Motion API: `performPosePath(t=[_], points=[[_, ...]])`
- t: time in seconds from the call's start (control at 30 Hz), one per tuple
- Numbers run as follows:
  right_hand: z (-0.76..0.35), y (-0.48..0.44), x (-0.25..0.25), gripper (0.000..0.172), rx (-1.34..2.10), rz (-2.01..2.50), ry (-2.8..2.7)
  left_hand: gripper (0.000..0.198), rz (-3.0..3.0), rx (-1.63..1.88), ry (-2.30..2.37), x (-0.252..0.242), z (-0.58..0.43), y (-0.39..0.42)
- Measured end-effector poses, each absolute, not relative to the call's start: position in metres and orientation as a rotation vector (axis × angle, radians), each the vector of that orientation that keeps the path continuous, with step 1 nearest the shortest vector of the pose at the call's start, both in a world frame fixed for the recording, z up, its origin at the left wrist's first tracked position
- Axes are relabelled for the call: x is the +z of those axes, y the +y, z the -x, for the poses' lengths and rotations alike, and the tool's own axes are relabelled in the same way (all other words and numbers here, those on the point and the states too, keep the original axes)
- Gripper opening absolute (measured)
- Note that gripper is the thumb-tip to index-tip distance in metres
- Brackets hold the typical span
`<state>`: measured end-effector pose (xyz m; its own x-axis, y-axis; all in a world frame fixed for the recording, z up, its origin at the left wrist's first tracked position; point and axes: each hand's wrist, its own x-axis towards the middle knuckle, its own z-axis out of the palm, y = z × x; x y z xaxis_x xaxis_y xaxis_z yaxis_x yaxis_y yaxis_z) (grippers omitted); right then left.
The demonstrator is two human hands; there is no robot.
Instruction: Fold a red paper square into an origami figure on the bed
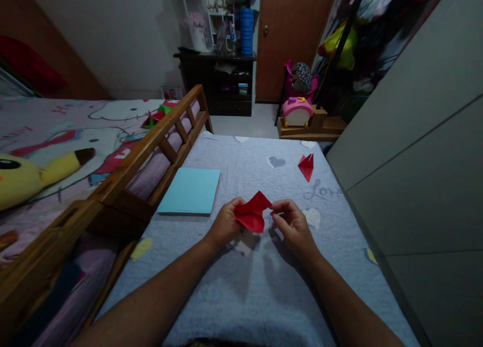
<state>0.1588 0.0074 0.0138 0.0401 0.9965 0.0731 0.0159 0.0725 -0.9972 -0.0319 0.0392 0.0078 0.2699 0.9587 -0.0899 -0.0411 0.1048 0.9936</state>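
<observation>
A piece of folded red paper (253,213) is held up above the bed, with its flaps partly spread. My left hand (227,219) pinches it at its left side, the thumb on top and the other fingers underneath. At the paper's right corner, my right hand (292,224) has its fingers curled, with thumb and index fingertips pinched at the edge. Farther off to the right, a second folded red paper (306,167) lies on the bedsheet. A light blue square pad (190,191) rests flat to the left of my hands.
The pale blue bedsheet (241,156) lies under my hands. A wooden bed rail (151,141) runs along the left, beyond which a yellow plush toy (33,178) and red-green folded paper (156,116) lie on another bed. A white cabinet (418,166) borders the right side.
</observation>
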Motion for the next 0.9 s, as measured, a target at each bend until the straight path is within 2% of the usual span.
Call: performPosePath(t=[0.13, 0.33, 0.5, 0.7, 0.8, 0.9], points=[[-0.151, 0.007, 0.012, 0.027, 1.173, 1.145, -1.175, 0.022, -1.211, 0.908, 0.983, 0.009, 0.031, 0.036], [-0.147, 0.007, 0.019, 0.028, 1.343, 1.099, -1.074, 0.018, -1.42, 0.923, 1.028, 0.009, 0.033, 0.034], [-0.148, 0.008, 0.017, 0.041, 1.486, 1.16, -0.902, 0.024, -1.721, 1.016, 1.054, 0.013, 0.033, 0.034], [-0.149, 0.008, 0.013, 0.026, 1.598, 1.028, -0.901, 0.019, -1.792, 0.975, 0.988, 0.018, 0.031, 0.034], [-0.148, 0.007, 0.013, 0.014, 1.486, 1.051, -1.099, 0.014, -1.666, 0.933, 0.999, 0.015, 0.032, 0.034], [-0.147, 0.006, 0.011, 0.008, 1.298, 1.091, -1.285, 0.02, -1.549, 0.908, 0.981, 0.01, 0.034, 0.034]])
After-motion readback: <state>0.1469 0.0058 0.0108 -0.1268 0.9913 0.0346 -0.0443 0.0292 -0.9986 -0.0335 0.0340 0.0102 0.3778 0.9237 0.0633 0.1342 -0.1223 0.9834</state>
